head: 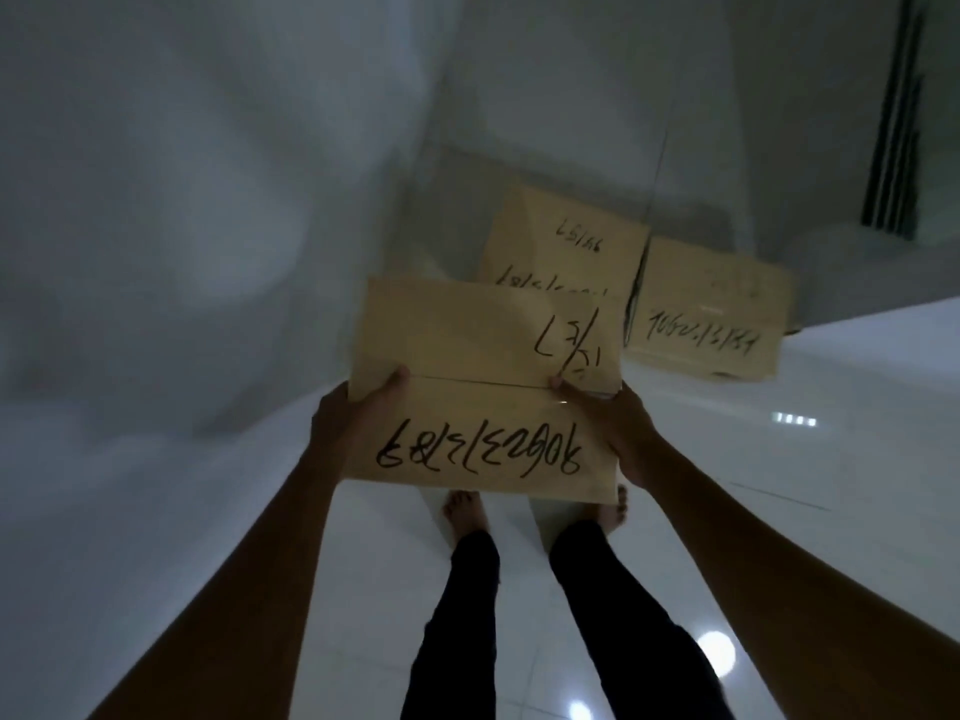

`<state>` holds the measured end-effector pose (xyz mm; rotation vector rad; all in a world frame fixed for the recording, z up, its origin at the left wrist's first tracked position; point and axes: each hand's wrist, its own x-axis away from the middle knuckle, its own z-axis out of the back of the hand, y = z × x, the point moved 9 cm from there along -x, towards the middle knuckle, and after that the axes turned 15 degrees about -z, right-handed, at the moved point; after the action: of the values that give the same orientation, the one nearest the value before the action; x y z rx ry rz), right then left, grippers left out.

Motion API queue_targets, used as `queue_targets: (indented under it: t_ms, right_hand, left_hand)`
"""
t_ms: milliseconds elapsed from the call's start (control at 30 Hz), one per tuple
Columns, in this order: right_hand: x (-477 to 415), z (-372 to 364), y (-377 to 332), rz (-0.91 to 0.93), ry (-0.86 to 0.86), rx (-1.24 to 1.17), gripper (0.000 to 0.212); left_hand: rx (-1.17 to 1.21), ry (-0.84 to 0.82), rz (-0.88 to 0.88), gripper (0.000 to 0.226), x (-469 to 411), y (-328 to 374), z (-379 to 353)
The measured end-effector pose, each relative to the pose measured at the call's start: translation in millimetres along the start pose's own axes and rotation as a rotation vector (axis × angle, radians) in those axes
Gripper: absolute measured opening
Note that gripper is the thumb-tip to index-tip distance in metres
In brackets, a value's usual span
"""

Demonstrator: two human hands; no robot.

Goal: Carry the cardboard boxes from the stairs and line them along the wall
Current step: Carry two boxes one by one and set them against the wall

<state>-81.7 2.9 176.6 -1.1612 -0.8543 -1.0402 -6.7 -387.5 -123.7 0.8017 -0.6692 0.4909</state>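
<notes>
I hold a tan cardboard box [467,356] with black handwritten numbers on its top, carried above the floor in front of my legs. My left hand [363,407] grips its left side, thumb over the top flap seam. My right hand [608,423] grips its right side, thumb on top. Two more cardboard boxes stand on the floor ahead: one [561,241] in the corner against the white wall, another [711,309] beside it on the right, both marked with black writing. The held box hides the near edge of the corner box.
A white wall [182,226] runs along my left to the corner. The floor [779,459] is glossy white tile with light reflections. A dark slatted vertical panel [893,148] stands at the far right. My bare feet and dark trousers [519,615] are below the box.
</notes>
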Motion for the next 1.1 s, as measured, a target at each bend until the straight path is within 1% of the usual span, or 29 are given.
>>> queue_targets:
  t_ms: [33,67,100,133,167,200,233,300,400,433,500,567,600,667,733,767,867,967,1033,1100]
  right_hand:
    - [30,6,-8,0.012,-0.002,0.017,0.085]
    - [58,12,-16,0.033,-0.006,0.028,0.085]
    - [85,18,-23,0.059,-0.011,0.034,0.08]
    - [108,24,-27,0.077,-0.015,0.038,0.077]
    - [131,29,-30,0.099,-0.014,0.05,0.077]
    - [153,33,-33,0.127,-0.012,0.065,0.079]
    - [174,36,-34,0.156,-0.019,0.083,0.082]
    - [211,37,-33,0.195,-0.035,0.142,0.088]
    - [261,26,-28,0.267,-0.115,0.246,0.069]
    - [276,21,-25,0.29,-0.14,0.284,0.068]
    - [304,8,-16,0.336,-0.169,0.37,0.071]
    - [333,-8,-1,0.386,-0.208,0.439,0.069]
    - [347,-18,8,0.401,-0.229,0.475,0.069]
    - [365,-40,30,0.424,-0.252,0.561,0.081]
    - [380,-67,58,0.424,-0.305,0.632,0.094]
    - [386,-81,74,0.422,-0.333,0.67,0.093]
    - [416,-125,128,0.443,-0.411,0.805,0.074]
    - [447,-165,188,0.474,-0.489,0.898,0.062]
    - [469,-188,233,0.472,-0.545,0.95,0.06]
    - [490,-211,280,0.477,-0.582,1.023,0.066]
  left_hand:
    - [0.089,0.053,0.025,0.06,33,22,58]
    - [0.126,0.116,0.047,0.058,110,91,124]
    - [0.228,0.097,0.118,0.05,196,170,164]
    - [0.307,0.138,0.061,0.047,258,229,191]
    - [0.313,0.179,0.033,0.053,311,273,212]
    - [0.302,0.186,-0.016,0.062,343,286,217]
    - [0.358,0.224,-0.018,0.069,366,281,217]
    - [0.416,0.314,0.01,0.073,415,271,227]
    - [0.518,0.445,0.064,0.076,495,247,231]
    - [0.556,0.48,0.076,0.076,520,237,229]
    - [0.639,0.529,0.107,0.079,567,212,220]
    - [0.699,0.578,0.118,0.084,613,188,212]
    - [0.724,0.615,0.139,0.082,636,174,207]
    - [0.761,0.671,0.178,0.075,678,143,198]
    - [0.803,0.741,0.208,0.072,717,109,189]
    - [0.826,0.771,0.223,0.07,737,92,184]
    - [0.888,0.858,0.325,0.069,794,36,163]
    - [0.957,0.947,0.394,0.083,853,-25,137]
    - [0.988,1.002,0.432,0.086,894,-63,119]
    - [1.012,1.041,0.455,0.077,932,-100,101]
